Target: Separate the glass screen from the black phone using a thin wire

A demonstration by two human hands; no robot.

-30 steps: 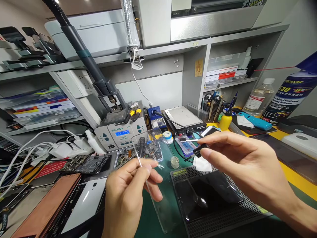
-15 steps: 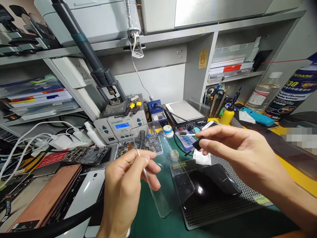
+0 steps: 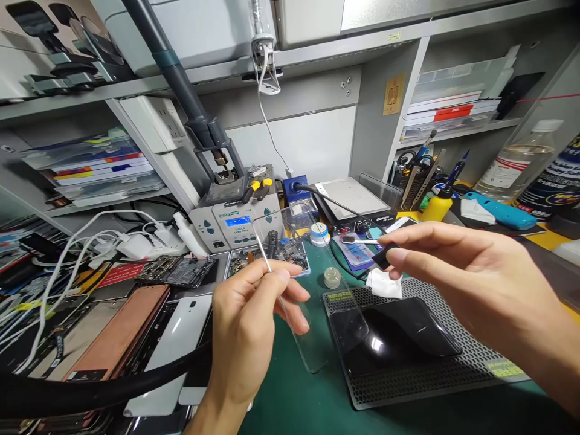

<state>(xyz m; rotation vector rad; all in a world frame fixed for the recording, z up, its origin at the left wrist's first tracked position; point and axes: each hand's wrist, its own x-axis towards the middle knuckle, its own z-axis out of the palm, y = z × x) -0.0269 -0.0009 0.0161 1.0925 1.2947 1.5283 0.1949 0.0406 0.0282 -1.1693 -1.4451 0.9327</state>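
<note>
My left hand pinches a clear phone-shaped panel by its long edge, between thumb and fingers. The panel is tilted above the green work mat, with rounded corners and a see-through face. Between the thumb and fingertips of my right hand is a small black block, apart from the panel. Below the hands, a glossy black phone lies on a dark perforated anti-slip pad. The panel's upper right part overlaps the phone from this viewpoint.
A white cloth and a small round clear container lie behind the pad. The grey rework station stands at the back. Phone parts, including a copper-coloured plate, crowd the left. A yellow bottle stands at the back right.
The whole scene has shifted right in view as the camera turned a little left. Both hands keep their grips on the panel and the black block.
</note>
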